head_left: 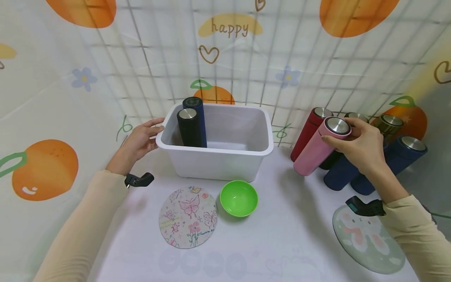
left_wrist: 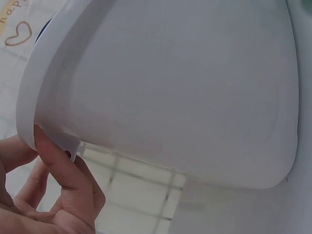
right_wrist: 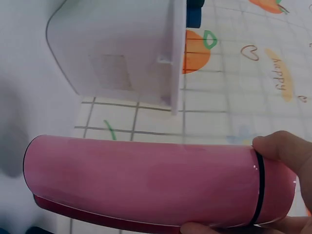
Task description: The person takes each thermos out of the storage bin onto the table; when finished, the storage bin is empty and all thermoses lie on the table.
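In the head view my right hand grips a pink thermos bottle near its steel-topped lid; the bottle tilts, lid to the right. The right wrist view shows thumb and fingers around the lid end of this pink bottle. My left hand holds the left rim of a white plastic tub; in the left wrist view its thumb and finger pinch the rim. Inside the tub, at its left end, stand a black thermos and a dark blue thermos.
Around the pink bottle stand a red thermos, blue thermoses and others partly hidden. A green bowl and a round butterfly mat lie before the tub. A rabbit mat is at right. A wire grid backs the table.
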Action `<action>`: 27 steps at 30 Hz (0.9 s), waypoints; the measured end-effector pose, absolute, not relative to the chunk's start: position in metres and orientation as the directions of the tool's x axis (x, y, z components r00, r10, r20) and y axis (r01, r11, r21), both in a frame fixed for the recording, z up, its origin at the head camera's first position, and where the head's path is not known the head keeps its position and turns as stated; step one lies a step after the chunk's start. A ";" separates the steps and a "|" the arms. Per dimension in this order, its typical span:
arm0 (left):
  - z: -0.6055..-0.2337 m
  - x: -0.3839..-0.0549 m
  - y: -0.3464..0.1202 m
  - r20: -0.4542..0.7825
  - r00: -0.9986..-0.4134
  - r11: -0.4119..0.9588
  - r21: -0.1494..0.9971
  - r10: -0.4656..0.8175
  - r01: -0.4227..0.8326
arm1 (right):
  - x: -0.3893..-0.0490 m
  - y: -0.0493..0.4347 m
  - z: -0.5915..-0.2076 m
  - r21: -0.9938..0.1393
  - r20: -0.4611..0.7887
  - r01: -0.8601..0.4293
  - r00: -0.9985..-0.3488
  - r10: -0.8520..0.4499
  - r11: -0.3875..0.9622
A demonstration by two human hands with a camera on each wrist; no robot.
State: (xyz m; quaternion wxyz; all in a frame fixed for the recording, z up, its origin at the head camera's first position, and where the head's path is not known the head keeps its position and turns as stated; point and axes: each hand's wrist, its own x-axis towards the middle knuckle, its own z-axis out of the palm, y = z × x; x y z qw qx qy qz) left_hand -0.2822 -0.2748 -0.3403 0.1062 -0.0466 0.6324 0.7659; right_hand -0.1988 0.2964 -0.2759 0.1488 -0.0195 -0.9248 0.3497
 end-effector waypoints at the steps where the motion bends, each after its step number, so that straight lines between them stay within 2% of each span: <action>1: -0.341 -0.283 -0.275 -0.206 -0.973 -0.178 0.959 0.105 -0.222 | -0.199 0.297 -0.278 -0.649 0.254 -0.059 -0.957 0.142 0.758; 14: -0.340 -0.281 -0.274 -0.196 -0.976 -0.143 0.968 0.094 -0.209 | -0.207 0.299 -0.300 -0.605 0.247 -0.049 -0.961 0.129 0.795; 27: -0.338 -0.279 -0.274 -0.199 -0.975 -0.147 0.966 0.099 -0.212 | -0.213 0.303 -0.312 -0.624 0.209 -0.016 -0.967 0.147 0.781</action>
